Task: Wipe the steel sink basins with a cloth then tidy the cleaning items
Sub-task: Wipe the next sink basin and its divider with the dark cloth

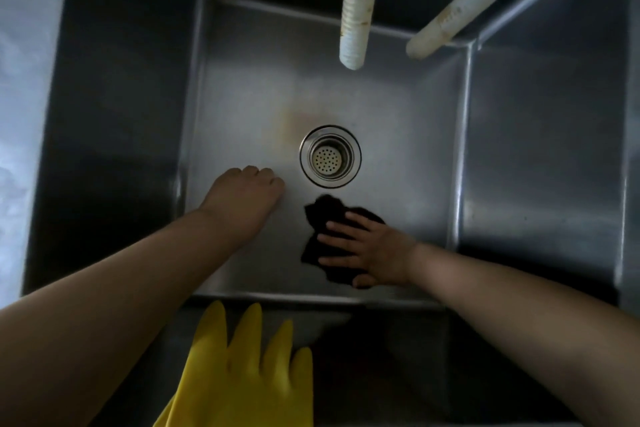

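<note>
No writing, label, brand mark or number can be read anywhere here. The sink (pixel 519 149), the cloth (pixel 322 218), the yellow glove (pixel 242 374) and the two hoses (pixel 356 3) above the basin all show plain surfaces, with only stains and reflections on them.

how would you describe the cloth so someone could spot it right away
Look into the steel sink basin and find the round drain in its floor. Just nearer than it, under the flat right hand, lies the crumpled cloth, the only black thing there.
</note>
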### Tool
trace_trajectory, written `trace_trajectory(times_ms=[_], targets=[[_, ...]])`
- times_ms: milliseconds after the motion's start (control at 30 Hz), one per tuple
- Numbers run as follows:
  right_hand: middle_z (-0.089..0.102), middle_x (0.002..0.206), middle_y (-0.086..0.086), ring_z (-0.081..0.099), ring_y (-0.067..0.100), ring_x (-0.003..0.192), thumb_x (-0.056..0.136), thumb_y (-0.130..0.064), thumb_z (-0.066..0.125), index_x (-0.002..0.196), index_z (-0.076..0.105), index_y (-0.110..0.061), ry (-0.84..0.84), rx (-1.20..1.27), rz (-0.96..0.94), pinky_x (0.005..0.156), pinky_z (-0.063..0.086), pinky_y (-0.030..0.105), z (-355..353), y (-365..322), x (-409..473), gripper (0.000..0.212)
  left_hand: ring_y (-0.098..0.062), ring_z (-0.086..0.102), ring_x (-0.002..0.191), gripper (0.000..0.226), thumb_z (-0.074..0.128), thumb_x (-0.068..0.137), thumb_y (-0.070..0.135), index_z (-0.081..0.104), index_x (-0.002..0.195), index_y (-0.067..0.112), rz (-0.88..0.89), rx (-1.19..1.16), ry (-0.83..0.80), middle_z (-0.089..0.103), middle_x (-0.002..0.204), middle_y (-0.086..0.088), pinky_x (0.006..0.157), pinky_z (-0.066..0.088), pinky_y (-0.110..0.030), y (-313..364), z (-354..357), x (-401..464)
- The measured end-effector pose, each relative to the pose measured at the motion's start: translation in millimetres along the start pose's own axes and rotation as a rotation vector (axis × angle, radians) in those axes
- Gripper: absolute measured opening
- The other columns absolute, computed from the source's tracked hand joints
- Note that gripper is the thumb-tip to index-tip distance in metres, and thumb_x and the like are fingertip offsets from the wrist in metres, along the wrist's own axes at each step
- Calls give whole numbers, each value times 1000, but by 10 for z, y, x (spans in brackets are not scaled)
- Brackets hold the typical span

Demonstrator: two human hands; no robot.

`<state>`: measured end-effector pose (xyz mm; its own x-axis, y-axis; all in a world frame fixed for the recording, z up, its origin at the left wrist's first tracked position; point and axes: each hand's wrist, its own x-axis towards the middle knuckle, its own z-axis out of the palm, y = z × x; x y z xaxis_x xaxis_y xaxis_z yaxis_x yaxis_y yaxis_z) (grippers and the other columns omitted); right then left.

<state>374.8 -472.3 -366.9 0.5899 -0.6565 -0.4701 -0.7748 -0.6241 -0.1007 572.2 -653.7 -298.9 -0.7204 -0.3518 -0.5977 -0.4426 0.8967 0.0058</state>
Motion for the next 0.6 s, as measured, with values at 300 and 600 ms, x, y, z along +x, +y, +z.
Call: trace_trajectory(times_ms=[300, 600], targets=[[-23, 155, 7, -38, 22, 132, 88, -62, 24, 137, -27, -36, -103, 223, 691, 107, -25, 43, 34, 526, 68, 76, -39, 6, 142, 82, 55, 88, 29, 0, 149, 19, 62, 108, -119, -4, 157, -16, 111, 21, -52, 12, 259, 71], [-36, 143, 12, -44, 38, 123, 93, -56, 33, 139, -25, -28, -227, 383, 617, 101, -28, 53, -14, -493, -64, 79, -44, -3, 142, 90, 56, 90, 22, -13, 149, 15, 74, 124, -191, -16, 155, -22, 114, 16, -48, 27, 369, 84]])
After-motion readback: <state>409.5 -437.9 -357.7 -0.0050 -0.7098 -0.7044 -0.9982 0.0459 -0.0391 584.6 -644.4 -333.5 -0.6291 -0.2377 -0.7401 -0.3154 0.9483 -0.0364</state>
